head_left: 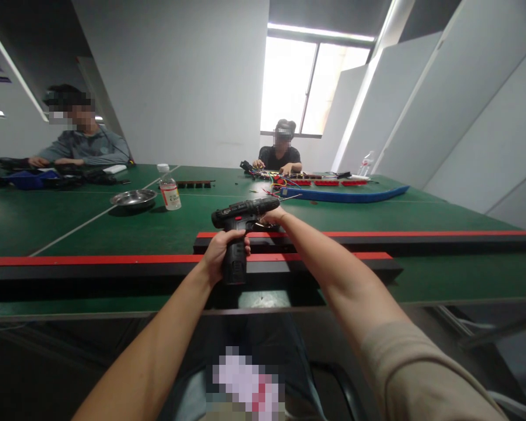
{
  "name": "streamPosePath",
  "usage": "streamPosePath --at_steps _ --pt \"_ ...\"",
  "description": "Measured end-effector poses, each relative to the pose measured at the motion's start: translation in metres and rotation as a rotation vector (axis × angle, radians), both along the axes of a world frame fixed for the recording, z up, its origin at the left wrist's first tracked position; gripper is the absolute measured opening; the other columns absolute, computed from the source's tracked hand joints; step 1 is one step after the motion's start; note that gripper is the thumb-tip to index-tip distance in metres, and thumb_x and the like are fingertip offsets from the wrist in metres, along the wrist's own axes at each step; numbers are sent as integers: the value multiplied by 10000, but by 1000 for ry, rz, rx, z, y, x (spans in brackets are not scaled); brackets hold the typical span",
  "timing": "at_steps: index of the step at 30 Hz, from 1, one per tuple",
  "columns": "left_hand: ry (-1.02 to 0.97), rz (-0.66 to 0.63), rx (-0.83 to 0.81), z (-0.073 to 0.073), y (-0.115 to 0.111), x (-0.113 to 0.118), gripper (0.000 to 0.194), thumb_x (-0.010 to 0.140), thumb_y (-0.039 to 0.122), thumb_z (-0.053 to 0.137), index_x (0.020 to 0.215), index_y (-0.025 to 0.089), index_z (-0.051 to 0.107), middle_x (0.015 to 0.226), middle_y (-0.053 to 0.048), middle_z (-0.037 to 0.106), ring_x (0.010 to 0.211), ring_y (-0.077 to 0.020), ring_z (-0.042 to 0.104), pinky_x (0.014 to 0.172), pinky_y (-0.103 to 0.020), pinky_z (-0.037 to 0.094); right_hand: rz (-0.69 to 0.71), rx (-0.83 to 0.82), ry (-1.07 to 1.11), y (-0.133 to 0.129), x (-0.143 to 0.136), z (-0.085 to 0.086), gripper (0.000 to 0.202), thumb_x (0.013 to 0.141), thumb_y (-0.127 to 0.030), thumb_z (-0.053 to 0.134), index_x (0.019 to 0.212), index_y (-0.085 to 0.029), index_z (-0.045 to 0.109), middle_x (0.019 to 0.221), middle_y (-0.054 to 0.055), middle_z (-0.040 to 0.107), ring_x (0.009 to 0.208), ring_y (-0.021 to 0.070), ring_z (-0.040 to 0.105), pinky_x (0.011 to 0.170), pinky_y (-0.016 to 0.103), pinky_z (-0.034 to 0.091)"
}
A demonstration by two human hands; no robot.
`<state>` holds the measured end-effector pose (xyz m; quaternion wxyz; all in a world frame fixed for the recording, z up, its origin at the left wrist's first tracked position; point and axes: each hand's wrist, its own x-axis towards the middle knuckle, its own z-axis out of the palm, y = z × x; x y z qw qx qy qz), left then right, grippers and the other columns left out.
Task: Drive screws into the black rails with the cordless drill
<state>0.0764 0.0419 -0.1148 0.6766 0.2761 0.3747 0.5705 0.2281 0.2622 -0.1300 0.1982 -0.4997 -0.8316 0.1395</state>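
Note:
A black cordless drill [235,225] with a red switch is held upright by its handle in my left hand [221,248], fingers wrapped around the grip. Its long thin bit [293,196] points to the right and slightly upward. Just behind and below the chuck is my right hand [272,216]; its fingers are mostly hidden by the drill, and I cannot tell what they touch. Small dark and shiny bits show under that hand. Below the drill lie two long black bars with red tops, a nearer bar [114,270] and a farther bar [421,241], overlapping side by side.
On the green table [87,234] stand a metal bowl [134,200] and a plastic bottle [170,193]. A blue curved strip [346,195] lies beyond, near wires and red parts [326,183]. One person [280,155] sits opposite, another person [87,143] at the far left.

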Motion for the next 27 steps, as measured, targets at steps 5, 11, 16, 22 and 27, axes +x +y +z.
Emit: streamPosePath --at_steps 5,11,16,22,27 --pt "13 0 8 -2 1 0 92 809 180 665 769 122 605 637 -45 647 498 -129 620 484 -228 519 -9 -2 -34 0 12 -1 191 820 -237 732 996 -162 738 1031 102 737 937 234 653 823 274 496" --pt "51 -13 35 -4 3 -2 76 821 177 656 800 119 612 658 -44 651 521 -128 626 508 -232 533 -9 -31 51 -13 15 7 223 882 -349 689 977 -153 740 1011 106 747 930 238 652 831 271 493" --pt "72 -53 63 -5 1 -3 99 805 188 685 785 109 627 683 -43 660 524 -126 630 489 -228 525 -28 -133 351 -53 45 8 221 862 -347 678 901 -134 725 848 58 724 762 175 610 718 258 485" --pt "110 -124 87 -7 -1 -3 147 768 192 753 792 95 646 717 -55 671 548 -149 653 512 -252 550 -40 -243 695 -126 132 -3 413 731 -544 787 866 -157 740 760 26 670 662 139 545 625 260 434" --pt "284 -209 125 -10 -2 -3 222 762 261 790 811 97 649 748 -63 671 578 -159 667 534 -253 548 -88 -256 944 -146 169 -19 464 752 -629 759 747 -176 657 654 -14 551 567 104 445 526 241 345"
